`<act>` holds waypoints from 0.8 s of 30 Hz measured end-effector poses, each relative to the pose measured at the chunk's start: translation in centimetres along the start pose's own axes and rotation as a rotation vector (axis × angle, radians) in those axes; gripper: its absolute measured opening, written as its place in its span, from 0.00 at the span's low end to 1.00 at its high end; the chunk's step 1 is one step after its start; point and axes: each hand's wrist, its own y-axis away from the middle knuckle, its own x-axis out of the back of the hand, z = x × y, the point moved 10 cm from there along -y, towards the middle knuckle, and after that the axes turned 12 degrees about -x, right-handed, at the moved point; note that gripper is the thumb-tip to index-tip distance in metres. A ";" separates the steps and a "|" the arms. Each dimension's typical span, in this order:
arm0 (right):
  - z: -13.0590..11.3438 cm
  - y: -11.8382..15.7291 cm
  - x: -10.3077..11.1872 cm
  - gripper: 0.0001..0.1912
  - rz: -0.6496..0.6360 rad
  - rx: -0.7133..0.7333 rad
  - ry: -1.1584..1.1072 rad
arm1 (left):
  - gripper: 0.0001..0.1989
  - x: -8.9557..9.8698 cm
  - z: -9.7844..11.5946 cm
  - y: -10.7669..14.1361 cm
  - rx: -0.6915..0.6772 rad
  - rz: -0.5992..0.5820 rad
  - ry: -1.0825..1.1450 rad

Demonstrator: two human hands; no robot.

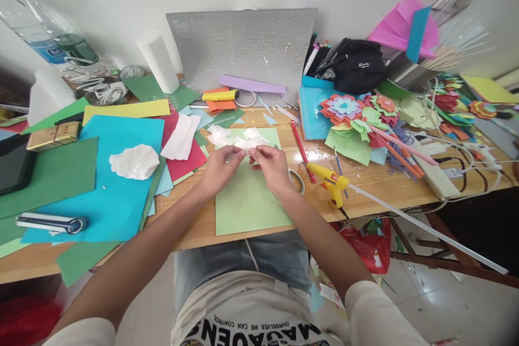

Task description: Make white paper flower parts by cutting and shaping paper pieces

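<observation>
Left hand (222, 167) and right hand (272, 166) meet at the centre of the dial, fingers drawn narrow, thumbs nearly tip to tip, pinching the white tissue (256, 134) between them! Its loose ends spread out towards 11 and 1 o'clock, over the far end of a light green sheet (251, 208).

And it's crowded out here! At 4 o'clock a tape roll (300, 184) sits tight beside the right wrist, partly covered by it. A red stick (302, 151) slants past at 3 o'clock, and just beyond, between 3 and 4, lies the yellow glue gun (330, 179), a long glue stick (425, 225) poking out its back end, well over the tabletop (190, 216) edge.

Round to 2 o'clock, layered paper flowers (343, 108) pile up, partly over a blue packet (314, 119), with a black pouch (359, 67) behind. Straight up at 12, the grey cutting mat (243, 43) leans on the wall, a purple strip (251, 84) along its foot; at 11, a yellow ridged tool (221, 95) rests on orange paper.

Between 10 and 11 stands a white roll (159, 65). Over to 9: a flat white piece (181, 135) near the left hand, then a crumpled one (134, 162) on a big blue sheet (117, 200), which also carries the stapler (52, 223) between 8 and 9.
</observation>
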 end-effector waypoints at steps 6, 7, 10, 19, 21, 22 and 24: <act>-0.1 0.1 -0.2 0.18 -0.025 0.003 0.013 | 0.23 0.4 0.3 0.0 0.015 0.071 0.084; -0.1 0.1 -0.3 0.18 -0.028 0.000 0.011 | 0.23 0.5 0.4 0.0 0.005 0.075 0.105; -0.2 0.2 -0.4 0.19 -0.039 0.007 0.000 | 0.22 0.3 0.4 -0.1 0.000 0.074 0.185; -0.5 0.2 -0.5 0.21 -0.046 0.044 0.025 | 0.20 0.0 -0.1 0.0 0.101 0.068 0.323; -0.4 0.1 -0.4 0.21 -0.033 0.026 0.008 | 0.19 0.5 -0.3 -0.1 0.091 0.100 0.300; -0.4 0.1 -0.3 0.20 -0.027 0.020 -0.003 | 0.19 0.7 -0.3 -0.2 0.080 0.118 0.288; -0.4 0.1 -0.3 0.19 -0.029 0.013 -0.011 | 0.18 1.3 -0.4 -0.3 0.053 0.151 0.264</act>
